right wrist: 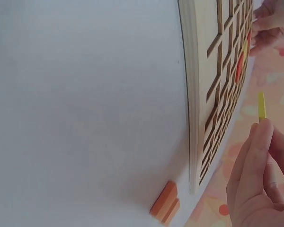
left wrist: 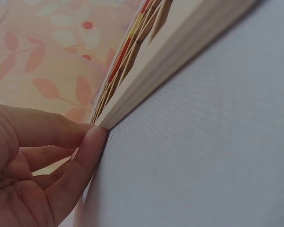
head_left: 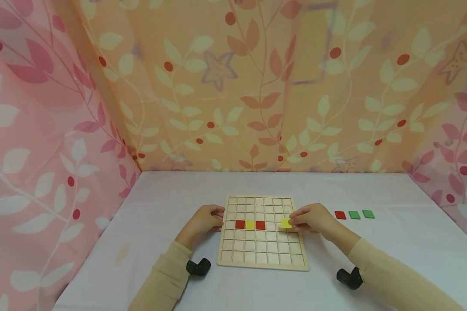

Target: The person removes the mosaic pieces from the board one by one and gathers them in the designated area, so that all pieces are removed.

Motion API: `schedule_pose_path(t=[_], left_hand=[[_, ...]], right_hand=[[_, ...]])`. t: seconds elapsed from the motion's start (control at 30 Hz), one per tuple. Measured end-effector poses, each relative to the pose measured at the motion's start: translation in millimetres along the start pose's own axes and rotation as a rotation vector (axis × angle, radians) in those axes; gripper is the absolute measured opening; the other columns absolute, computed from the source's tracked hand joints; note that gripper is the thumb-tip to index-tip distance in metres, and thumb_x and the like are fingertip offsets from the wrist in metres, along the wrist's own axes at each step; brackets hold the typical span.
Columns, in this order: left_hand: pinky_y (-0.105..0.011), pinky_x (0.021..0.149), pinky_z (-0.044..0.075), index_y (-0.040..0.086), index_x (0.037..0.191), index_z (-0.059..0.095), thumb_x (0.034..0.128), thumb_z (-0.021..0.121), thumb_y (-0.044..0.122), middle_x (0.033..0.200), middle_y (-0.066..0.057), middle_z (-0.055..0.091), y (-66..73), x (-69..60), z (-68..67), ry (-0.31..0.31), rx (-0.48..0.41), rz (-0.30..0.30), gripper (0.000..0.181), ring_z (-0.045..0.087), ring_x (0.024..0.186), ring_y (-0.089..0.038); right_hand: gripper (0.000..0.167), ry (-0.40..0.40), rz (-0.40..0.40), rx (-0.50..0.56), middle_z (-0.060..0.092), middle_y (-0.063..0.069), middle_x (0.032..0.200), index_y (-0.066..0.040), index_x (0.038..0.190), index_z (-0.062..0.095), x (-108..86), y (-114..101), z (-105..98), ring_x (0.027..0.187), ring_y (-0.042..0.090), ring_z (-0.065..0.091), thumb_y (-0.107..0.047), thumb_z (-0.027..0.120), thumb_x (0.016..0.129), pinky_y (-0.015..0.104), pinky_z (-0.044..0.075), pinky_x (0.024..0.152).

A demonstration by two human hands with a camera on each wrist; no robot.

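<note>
A wooden grid board [head_left: 260,246] lies on the table, with a red tile [head_left: 240,224], a yellow tile [head_left: 250,224] and another red tile [head_left: 260,225] side by side in one row. Pinched in the fingertips of my right hand [head_left: 315,219] is a yellow tile [head_left: 286,223], held above the right part of that same row; the right wrist view shows this tile [right wrist: 261,105] edge-on, off the board. My left hand [head_left: 204,222] is at the board's left edge, and in the left wrist view its thumb and finger [left wrist: 87,142] touch the board's corner [left wrist: 102,124].
Right of the board, a red tile [head_left: 340,215] and two green tiles [head_left: 354,215] lie in a row on the white tablecloth [head_left: 171,190]. Orange-red pieces [right wrist: 165,203] rest beside the board in the right wrist view. Patterned cloth [head_left: 218,108] hangs behind and at both sides.
</note>
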State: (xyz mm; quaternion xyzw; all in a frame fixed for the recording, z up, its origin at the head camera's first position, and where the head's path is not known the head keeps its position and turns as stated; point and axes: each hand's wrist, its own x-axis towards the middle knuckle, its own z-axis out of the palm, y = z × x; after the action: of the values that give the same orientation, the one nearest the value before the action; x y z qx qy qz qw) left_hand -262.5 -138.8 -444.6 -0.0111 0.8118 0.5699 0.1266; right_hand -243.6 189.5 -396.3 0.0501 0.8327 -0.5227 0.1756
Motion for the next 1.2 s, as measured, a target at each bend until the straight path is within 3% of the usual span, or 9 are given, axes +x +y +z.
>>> schedule_pose_path(t=[0.17, 0.33, 0.4, 0.57, 1.2], left_hand=[[-0.027, 0.066, 0.062, -0.008, 0.128, 0.059, 0.0819, 0.063, -0.015, 0.102, -0.014, 0.061, -0.5, -0.8, -0.6, -0.003, 0.004, 0.0, 0.047, 0.06, 0.081, -0.018], [-0.027, 0.066, 0.061, -0.009, 0.128, 0.059, 0.0821, 0.061, -0.016, 0.1, -0.014, 0.061, -1.1, -0.7, -1.2, 0.001, -0.003, -0.001, 0.046, 0.06, 0.081, -0.019], [-0.027, 0.065, 0.062, -0.009, 0.128, 0.059, 0.0825, 0.061, -0.016, 0.101, -0.013, 0.061, -1.0, -0.5, -1.2, 0.003, -0.005, -0.002, 0.046, 0.061, 0.083, -0.02], [-0.026, 0.065, 0.061, -0.009, 0.129, 0.058, 0.0826, 0.062, -0.015, 0.103, -0.014, 0.061, -0.4, -0.4, -1.2, 0.001, -0.004, -0.008, 0.047, 0.06, 0.084, -0.019], [-0.026, 0.065, 0.062, -0.008, 0.128, 0.059, 0.0823, 0.063, -0.015, 0.103, -0.015, 0.062, 1.8, -2.7, -0.6, -0.002, 0.02, 0.004, 0.047, 0.06, 0.08, -0.016]], right_hand=[[0.031, -0.009, -0.005, -0.008, 0.074, 0.004, 0.085, 0.006, 0.109, 0.071, -6.5, 5.7, -16.6, 0.068, 0.011, 0.069, -0.014, 0.076, 0.087, 0.024, 0.062, 0.068], [0.031, -0.006, -0.01, 0.005, 0.073, 0.015, 0.108, 0.009, 0.11, 0.07, -10.0, 11.2, -28.9, 0.071, 0.01, 0.068, -0.012, 0.076, 0.086, 0.025, 0.063, 0.07], [0.03, -0.011, -0.007, 0.005, 0.073, 0.014, 0.105, 0.008, 0.108, 0.07, -9.9, 14.6, -33.6, 0.071, 0.01, 0.068, -0.012, 0.076, 0.086, 0.025, 0.062, 0.07], [0.031, -0.027, 0.007, 0.001, 0.073, 0.001, 0.081, 0.008, 0.108, 0.069, -9.0, 24.8, -46.8, 0.068, 0.009, 0.067, -0.015, 0.075, 0.088, 0.022, 0.061, 0.069], [0.036, -0.027, 0.057, -0.008, 0.074, 0.002, 0.089, 0.007, 0.113, 0.07, -6.3, 54.5, -89.9, 0.072, 0.013, 0.07, -0.02, 0.074, 0.09, 0.022, 0.061, 0.071]])
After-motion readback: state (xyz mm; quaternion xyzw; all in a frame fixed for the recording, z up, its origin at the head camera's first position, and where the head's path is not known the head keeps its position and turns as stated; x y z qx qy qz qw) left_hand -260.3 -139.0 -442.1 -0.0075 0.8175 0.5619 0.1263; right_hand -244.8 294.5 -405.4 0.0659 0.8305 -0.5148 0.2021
